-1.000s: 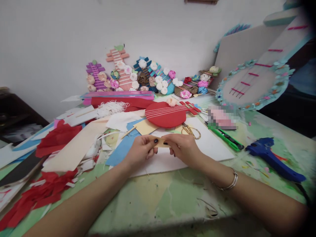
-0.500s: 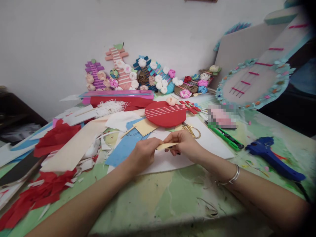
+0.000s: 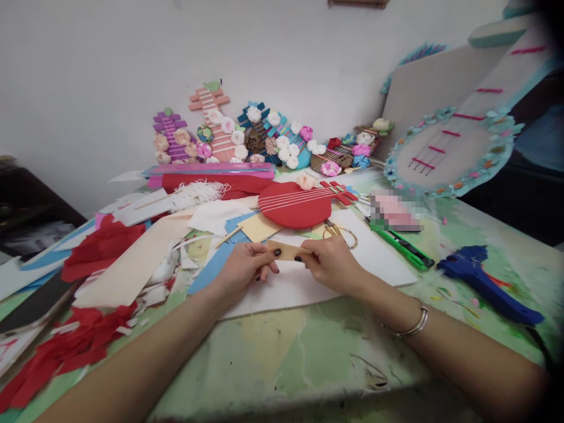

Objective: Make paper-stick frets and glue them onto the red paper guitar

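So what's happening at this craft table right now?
A person pinches a small tan strip by its ends, left hand on one end and right hand on the other, over a white sheet on the paint-stained table. Gold scissors and a red paper stringed instrument lie just beyond the hands. A green utility knife and a blue glue gun lie to the right.

A red guitar lies just beyond the right grip, with scissors between them. Farther right on the surface lie a green knife and a blue glue gun. Well left of the left grip lies red paper.
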The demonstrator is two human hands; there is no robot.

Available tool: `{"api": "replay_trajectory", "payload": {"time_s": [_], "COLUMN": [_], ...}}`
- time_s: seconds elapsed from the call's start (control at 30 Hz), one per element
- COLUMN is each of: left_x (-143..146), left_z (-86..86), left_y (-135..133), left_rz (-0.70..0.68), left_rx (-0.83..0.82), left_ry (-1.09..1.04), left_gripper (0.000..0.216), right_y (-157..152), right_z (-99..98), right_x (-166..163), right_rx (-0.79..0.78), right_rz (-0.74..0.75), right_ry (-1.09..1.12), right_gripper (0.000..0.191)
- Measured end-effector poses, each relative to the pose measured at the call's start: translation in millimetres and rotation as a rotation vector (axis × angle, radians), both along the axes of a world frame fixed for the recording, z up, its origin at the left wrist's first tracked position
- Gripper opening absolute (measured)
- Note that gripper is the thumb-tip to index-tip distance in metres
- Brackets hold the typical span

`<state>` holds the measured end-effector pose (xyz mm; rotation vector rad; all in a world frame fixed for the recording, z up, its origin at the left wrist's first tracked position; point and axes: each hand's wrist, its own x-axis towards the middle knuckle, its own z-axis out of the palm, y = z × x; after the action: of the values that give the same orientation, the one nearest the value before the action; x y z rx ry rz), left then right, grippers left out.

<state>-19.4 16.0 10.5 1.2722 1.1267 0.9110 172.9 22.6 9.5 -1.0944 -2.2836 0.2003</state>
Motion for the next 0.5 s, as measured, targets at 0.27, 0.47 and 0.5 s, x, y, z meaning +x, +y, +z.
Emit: {"api": "replay_trajectory", "payload": {"time_s": [0.27, 0.47, 0.5], "left_x": [6, 12, 11], "left_z": [13.6, 3.2, 0.5], "left_y": [-12, -14, -14], "left_rz": [-0.085, 0.025, 0.040], "left_rx": [0.125, 0.419, 0.529], "left_ry": [0.266, 0.217, 0.302], "left_gripper": [0.030, 0.024, 0.022], "right_y": [-2, -1, 0], "right_z": [3.2, -8.3, -9.5], "right_x": [-6, -14, -14], "right_rx": [-0.243, -0.682, -0.725], "right_rz": [0.084, 0.082, 0.096], "right_ry": [0.172, 0.696, 0.732], "right_gripper": [0.025, 0.025, 0.024]}}
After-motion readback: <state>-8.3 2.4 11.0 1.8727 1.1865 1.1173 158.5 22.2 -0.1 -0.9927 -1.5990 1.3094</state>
